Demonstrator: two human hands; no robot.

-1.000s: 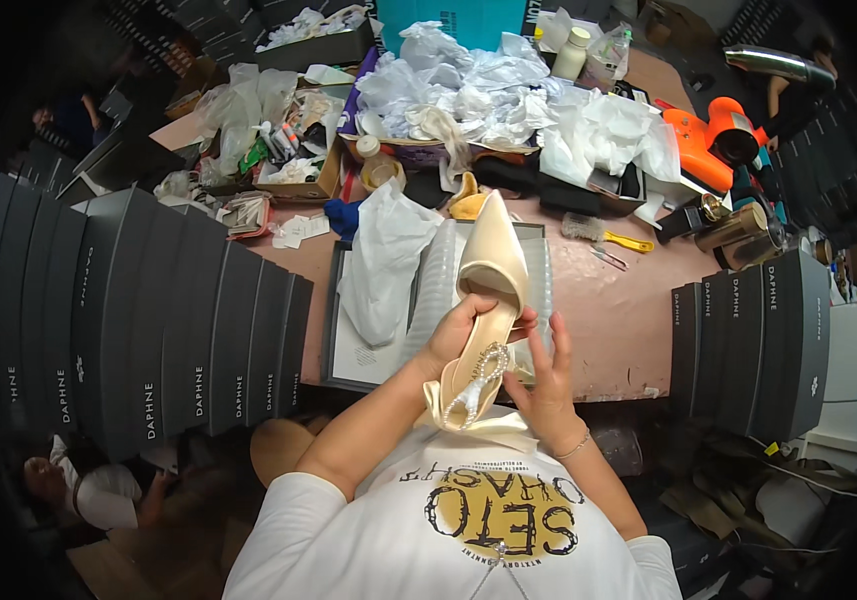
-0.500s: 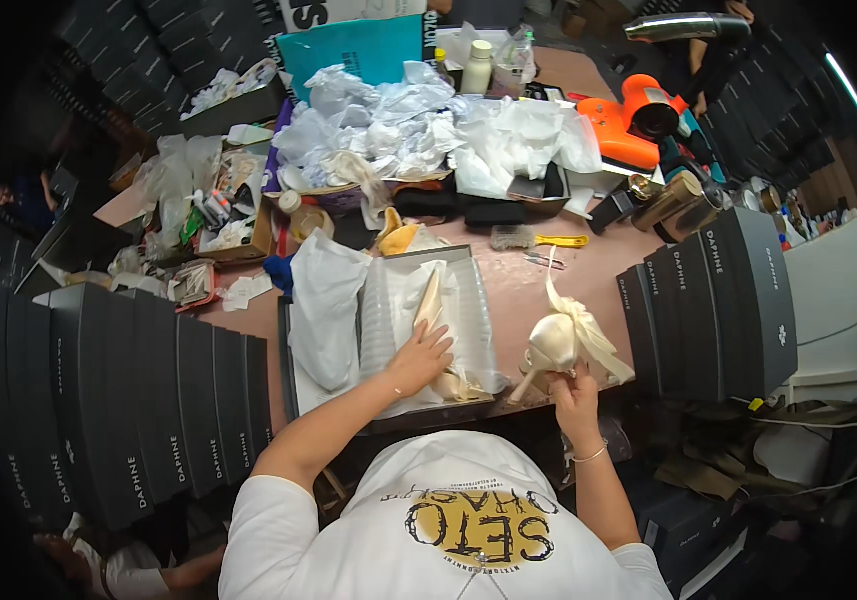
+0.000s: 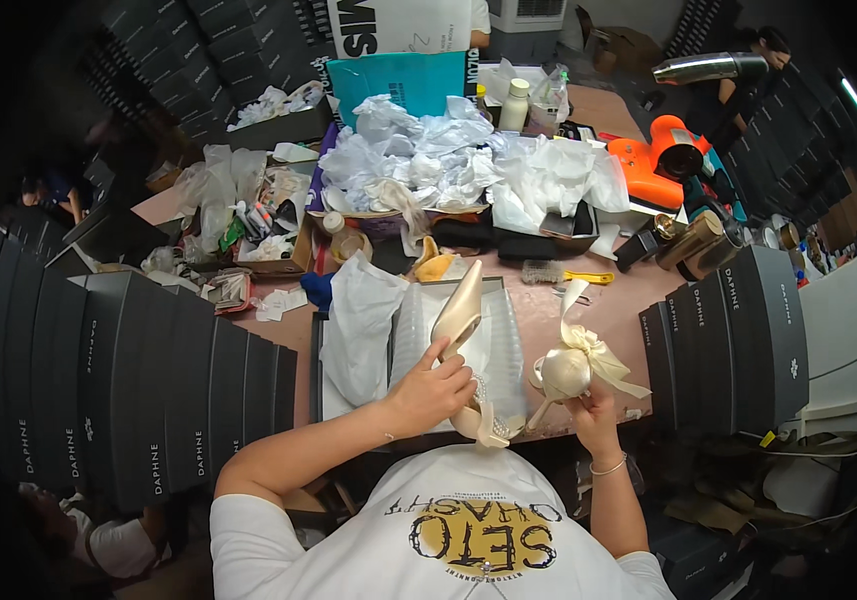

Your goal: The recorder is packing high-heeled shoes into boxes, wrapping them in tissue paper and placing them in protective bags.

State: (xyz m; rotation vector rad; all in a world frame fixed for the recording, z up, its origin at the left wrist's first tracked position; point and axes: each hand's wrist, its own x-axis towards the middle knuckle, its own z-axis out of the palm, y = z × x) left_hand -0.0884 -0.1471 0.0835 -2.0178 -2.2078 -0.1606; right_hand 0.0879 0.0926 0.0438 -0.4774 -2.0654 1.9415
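Note:
My left hand (image 3: 432, 392) grips a cream high-heeled shoe (image 3: 459, 320) over an open shoe box (image 3: 320, 370) lined with white tissue paper (image 3: 363, 325). The shoe's sole faces up and its toe points away from me. My right hand (image 3: 593, 408) holds a second cream shoe with a ribbon bow (image 3: 576, 365) by its heel, to the right of the box, above the brown table (image 3: 608, 305).
Stacks of black shoe boxes stand at the left (image 3: 128, 390) and right (image 3: 738, 330). Crumpled white paper (image 3: 448, 165), an orange tool (image 3: 658, 160), a yellow-handled brush (image 3: 568, 273) and bottles crowd the far table. Other people sit at the far right (image 3: 763, 45) and left (image 3: 48, 190).
The two shoes, held together a second ago, have been separated. My right hand carried the bowed shoe to the right while my left hand lowers the other into the box.

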